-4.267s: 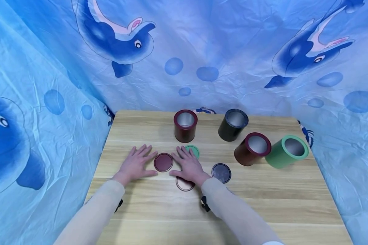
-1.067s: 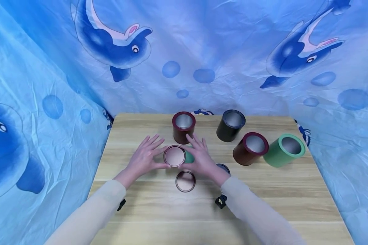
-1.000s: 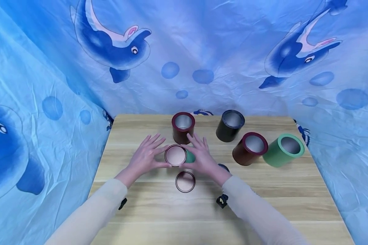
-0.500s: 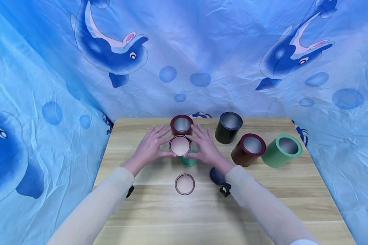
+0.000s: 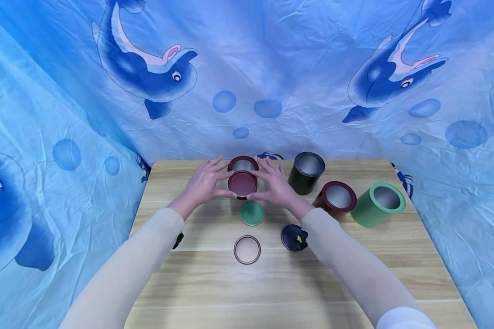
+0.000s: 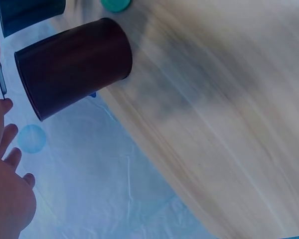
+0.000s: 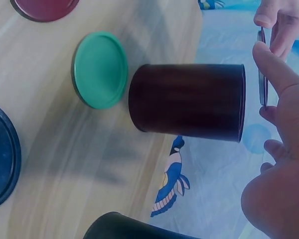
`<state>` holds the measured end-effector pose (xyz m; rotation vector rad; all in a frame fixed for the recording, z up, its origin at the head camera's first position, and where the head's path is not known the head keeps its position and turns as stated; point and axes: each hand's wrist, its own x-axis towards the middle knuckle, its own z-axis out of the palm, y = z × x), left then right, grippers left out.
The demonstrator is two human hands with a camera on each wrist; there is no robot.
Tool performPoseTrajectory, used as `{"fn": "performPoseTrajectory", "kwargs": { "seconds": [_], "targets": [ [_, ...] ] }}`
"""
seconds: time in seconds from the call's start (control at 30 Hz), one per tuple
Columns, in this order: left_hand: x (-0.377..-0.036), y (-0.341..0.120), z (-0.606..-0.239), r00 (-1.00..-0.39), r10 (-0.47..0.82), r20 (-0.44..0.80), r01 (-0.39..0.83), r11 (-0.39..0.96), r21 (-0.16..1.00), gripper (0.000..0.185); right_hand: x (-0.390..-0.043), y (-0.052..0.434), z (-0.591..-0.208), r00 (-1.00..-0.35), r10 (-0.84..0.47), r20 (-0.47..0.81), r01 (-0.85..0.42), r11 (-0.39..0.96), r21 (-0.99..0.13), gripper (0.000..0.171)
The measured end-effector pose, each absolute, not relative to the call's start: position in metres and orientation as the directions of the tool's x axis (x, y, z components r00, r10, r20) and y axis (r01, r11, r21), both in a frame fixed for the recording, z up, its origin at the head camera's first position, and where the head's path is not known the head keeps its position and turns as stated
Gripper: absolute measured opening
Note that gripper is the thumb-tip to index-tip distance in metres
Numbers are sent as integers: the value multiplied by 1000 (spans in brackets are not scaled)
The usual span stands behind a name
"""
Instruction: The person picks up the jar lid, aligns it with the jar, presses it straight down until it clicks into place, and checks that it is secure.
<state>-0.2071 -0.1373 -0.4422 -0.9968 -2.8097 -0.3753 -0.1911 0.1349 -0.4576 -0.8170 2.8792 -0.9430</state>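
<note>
Between the fingertips and thumbs of both hands is a dark red round lid, gripped at its edge. My left hand has its left side, my right hand the right. Just below the lid stands an open dark red canister on the table, its front mostly hidden by the lid in the head view. The right wrist view catches the lid edge-on, with a narrow gap from the canister rim. In the left wrist view, part of the left hand lies beside the canister.
A green lid, another red lid and a dark blue lid lie on the wooden table. To the right stand open black, red and green canisters. A blue dolphin-print sheet hangs behind.
The red lid lay on the table between the hands; both hands have gripped and raised it, carrying it right and back over the red canister. The green lid is now uncovered.
</note>
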Motion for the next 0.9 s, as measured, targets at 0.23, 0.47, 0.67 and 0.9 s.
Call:
{"fn": "performPoseTrajectory", "kwargs": {
  "seconds": [0.23, 0.47, 0.67, 0.9],
  "targets": [
    [-221, -137, -437, -786, 597, 161, 619, 755, 217, 79, -205, 134, -454, -877, -467, 111, -444, 703, -556, 79],
    [-230, -137, -439, -797, 593, 111, 600, 758, 256, 77, -216, 134, -456, -883, -466, 55, -411, 713, -568, 79],
    [-238, -139, -442, -807, 586, 78, 584, 769, 260, 77, -225, 133, -457, -883, -468, 0, -385, 726, -570, 79],
    [-248, -137, -442, -808, 587, 51, 576, 770, 275, 76, -233, 134, -457, -888, -460, -25, -361, 729, -582, 77]
  ]
}}
